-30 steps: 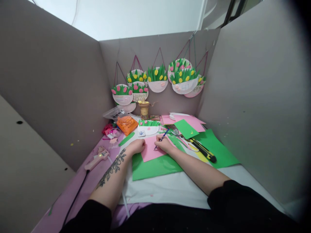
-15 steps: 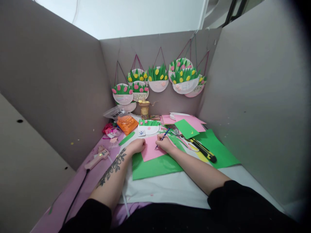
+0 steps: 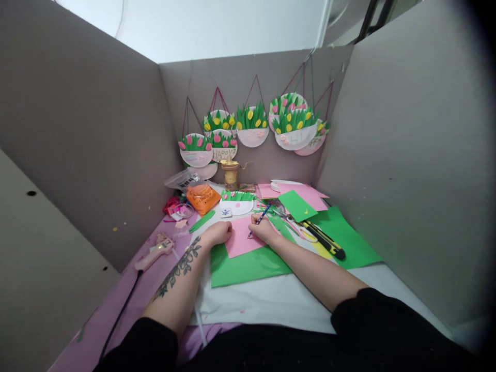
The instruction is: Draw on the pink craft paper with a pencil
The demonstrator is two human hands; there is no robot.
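Note:
A blue patterned pencil (image 3: 264,213) is gripped in my right hand (image 3: 262,228), slanted with its point down at the pink paper (image 3: 242,245). My left hand (image 3: 220,232) is closed over the left edge of that sheet, holding it down; its fingertips are hidden. Beneath the pink paper lies a larger green sheet (image 3: 248,271). Just beyond my hands sits a folded white paper plate (image 3: 246,207) with green paper grass and pink flowers. A small white tile-like piece with a dark mark (image 3: 226,212) lies in front of the plate's left side.
To the right are scissors (image 3: 300,228), a black-and-yellow utility knife (image 3: 329,243) and more green paper (image 3: 354,245). A pink glue gun (image 3: 157,253) with a cord lies left, near an orange bag (image 3: 203,198). Several plate baskets (image 3: 252,136) hang on the grey back panel.
The pencil tip has shifted very slightly on the pink paper, with a tiny movement of my right hand. My left hand and the paper stay in place.

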